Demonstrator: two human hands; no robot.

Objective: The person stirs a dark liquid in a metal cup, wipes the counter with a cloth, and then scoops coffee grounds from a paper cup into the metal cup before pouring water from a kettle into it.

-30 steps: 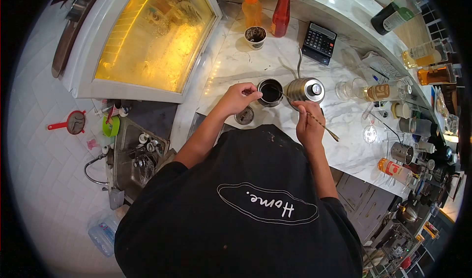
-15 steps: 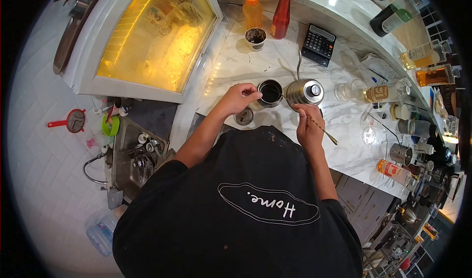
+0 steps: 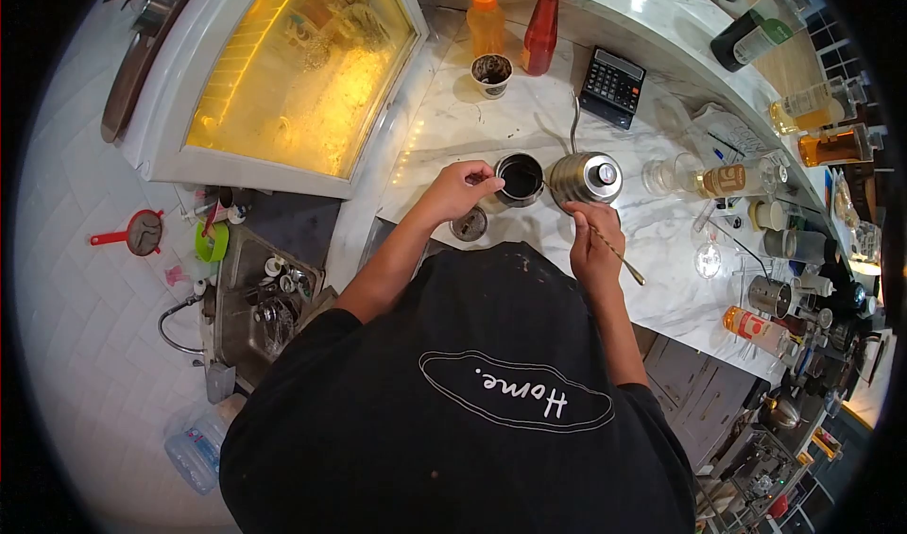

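Note:
My left hand is closed at the left rim of a metal pot with dark contents; its fingertips are pressed together there. My right hand is wrapped round a thin golden spoon, whose one end points down and right, while the other reaches toward the pot. Just right of the pot stands a steel gooseneck kettle with its lid on. A round metal lid lies on the marble counter below my left hand.
Farther back are a paper cup, an orange bottle, a red bottle and a calculator. Glasses and several bottles line the right side. A sink and lit glass-front cabinet are at left.
The spoon in my right hand has tilted slightly, its lower end shifting a little down and left. My left hand has hardly moved.

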